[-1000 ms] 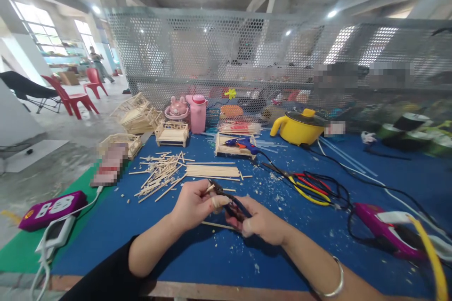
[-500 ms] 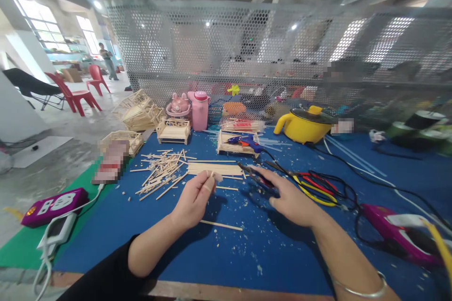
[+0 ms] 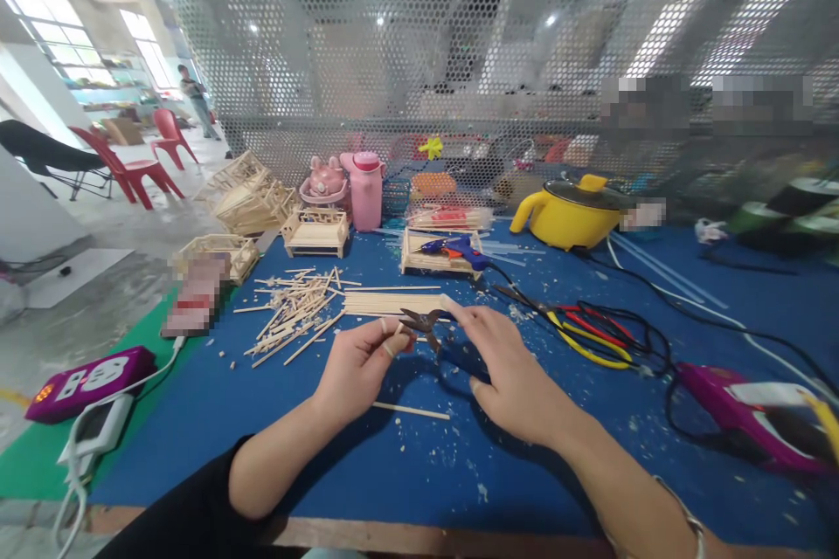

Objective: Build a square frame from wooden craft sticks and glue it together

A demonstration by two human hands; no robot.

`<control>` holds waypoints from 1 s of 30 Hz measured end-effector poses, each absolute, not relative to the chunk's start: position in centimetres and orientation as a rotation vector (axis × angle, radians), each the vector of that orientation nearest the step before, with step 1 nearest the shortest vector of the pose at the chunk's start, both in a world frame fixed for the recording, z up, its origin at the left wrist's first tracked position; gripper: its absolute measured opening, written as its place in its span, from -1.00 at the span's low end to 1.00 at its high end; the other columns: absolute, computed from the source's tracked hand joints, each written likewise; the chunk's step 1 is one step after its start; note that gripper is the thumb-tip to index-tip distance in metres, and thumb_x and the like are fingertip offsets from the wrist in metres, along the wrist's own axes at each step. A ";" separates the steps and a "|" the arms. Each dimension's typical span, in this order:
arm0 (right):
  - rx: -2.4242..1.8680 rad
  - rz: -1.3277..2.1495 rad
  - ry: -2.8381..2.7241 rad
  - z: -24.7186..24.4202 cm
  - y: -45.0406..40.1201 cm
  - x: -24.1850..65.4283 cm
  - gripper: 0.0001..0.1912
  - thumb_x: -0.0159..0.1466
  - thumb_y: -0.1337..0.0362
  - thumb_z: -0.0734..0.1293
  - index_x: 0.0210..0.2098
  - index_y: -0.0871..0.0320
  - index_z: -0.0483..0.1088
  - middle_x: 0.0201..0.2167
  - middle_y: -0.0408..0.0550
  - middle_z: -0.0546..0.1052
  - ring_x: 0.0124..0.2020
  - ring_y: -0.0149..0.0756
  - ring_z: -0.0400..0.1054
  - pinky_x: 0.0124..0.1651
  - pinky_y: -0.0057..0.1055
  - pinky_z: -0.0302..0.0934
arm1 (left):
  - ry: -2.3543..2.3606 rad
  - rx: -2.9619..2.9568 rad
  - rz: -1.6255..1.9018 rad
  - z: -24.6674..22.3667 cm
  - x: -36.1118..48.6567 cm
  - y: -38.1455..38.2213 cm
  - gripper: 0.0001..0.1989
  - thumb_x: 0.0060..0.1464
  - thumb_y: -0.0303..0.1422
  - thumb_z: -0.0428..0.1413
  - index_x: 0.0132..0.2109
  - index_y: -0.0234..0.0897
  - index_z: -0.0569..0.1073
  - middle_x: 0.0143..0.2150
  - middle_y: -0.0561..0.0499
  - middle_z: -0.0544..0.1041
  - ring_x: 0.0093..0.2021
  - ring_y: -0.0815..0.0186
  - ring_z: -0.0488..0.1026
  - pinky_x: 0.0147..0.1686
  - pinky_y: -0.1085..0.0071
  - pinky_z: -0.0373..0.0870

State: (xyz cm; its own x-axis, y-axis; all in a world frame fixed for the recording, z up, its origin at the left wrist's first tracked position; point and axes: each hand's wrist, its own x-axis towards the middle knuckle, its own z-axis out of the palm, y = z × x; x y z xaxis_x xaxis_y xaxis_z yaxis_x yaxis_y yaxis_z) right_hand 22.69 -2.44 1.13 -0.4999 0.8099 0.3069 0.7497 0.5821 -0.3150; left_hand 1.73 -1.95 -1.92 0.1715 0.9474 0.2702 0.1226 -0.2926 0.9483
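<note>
Pinched in the fingertips of my left hand (image 3: 357,367) is a small pale piece, apparently the end of a wooden stick; most of it is hidden. My right hand (image 3: 515,371) grips dark-handled cutting pliers (image 3: 425,323), whose spread jaws reach my left fingertips. Just beyond the pliers lies a row of wooden sticks (image 3: 386,303), side by side on the blue mat (image 3: 275,454). To its left is a loose heap of short sticks (image 3: 298,306). A single stick (image 3: 412,410) lies nearer to me, below both hands.
A blue glue gun (image 3: 452,249) rests on a small wooden frame (image 3: 416,258). Yellow-and-red-handled pliers (image 3: 590,341) and cables lie right. A yellow pot (image 3: 573,218), pink flask (image 3: 366,192) and small wooden bed (image 3: 315,231) stand before the perforated screen (image 3: 393,70). Left sits a phone (image 3: 197,293).
My right hand has brought the pliers leftward to my left fingertips, their jaws now clearly spread. The left hand stays nearly in place. The camera view has tilted slightly down.
</note>
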 end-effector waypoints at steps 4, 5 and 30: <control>-1.247 0.219 -2.403 1.2 -2.4 22.9 -0.16 -0.02 0.50 0.19 0.24 0.06 -0.07 0.04 0.06 0.20 0.10 -0.07 0.06 0.16 -0.04 -0.01 | 1.094 1.632 1.227 -1.4 1.6 -2.1 -0.78 0.10 -0.26 0.06 -0.23 -0.28 0.54 -0.29 0.02 0.57 -0.27 0.34 0.45 -0.23 0.48 0.34; -1.245 0.222 -2.403 1.3 -2.4 22.9 -0.16 -0.02 0.50 0.19 0.24 0.06 -0.07 0.04 0.06 0.20 0.10 -0.07 0.07 0.16 -0.05 0.00 | 1.109 1.640 1.227 -1.3 1.6 -2.1 -0.78 0.09 -0.27 0.07 -0.22 -0.27 0.55 -0.30 0.03 0.57 -0.29 0.35 0.45 -0.24 0.49 0.34; -1.208 0.141 -2.383 1.3 -2.4 22.7 -0.16 -0.04 0.51 0.19 0.24 0.04 -0.01 -0.01 0.04 0.26 0.02 -0.08 0.16 0.07 -0.11 0.08 | 1.159 1.716 1.310 -0.9 1.6 -2.6 -0.77 0.06 -0.30 0.10 -0.16 -0.22 0.57 -0.32 0.06 0.61 -0.34 0.35 0.47 -0.33 0.53 0.35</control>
State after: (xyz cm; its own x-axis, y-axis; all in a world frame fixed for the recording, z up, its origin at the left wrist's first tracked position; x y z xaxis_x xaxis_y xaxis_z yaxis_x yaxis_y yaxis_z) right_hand 22.72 -2.44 1.32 -0.5072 0.7851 0.3554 0.7376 0.6087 -0.2921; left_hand 1.64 -2.60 -0.86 0.0976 0.9275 0.3609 0.2457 -0.3739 0.8944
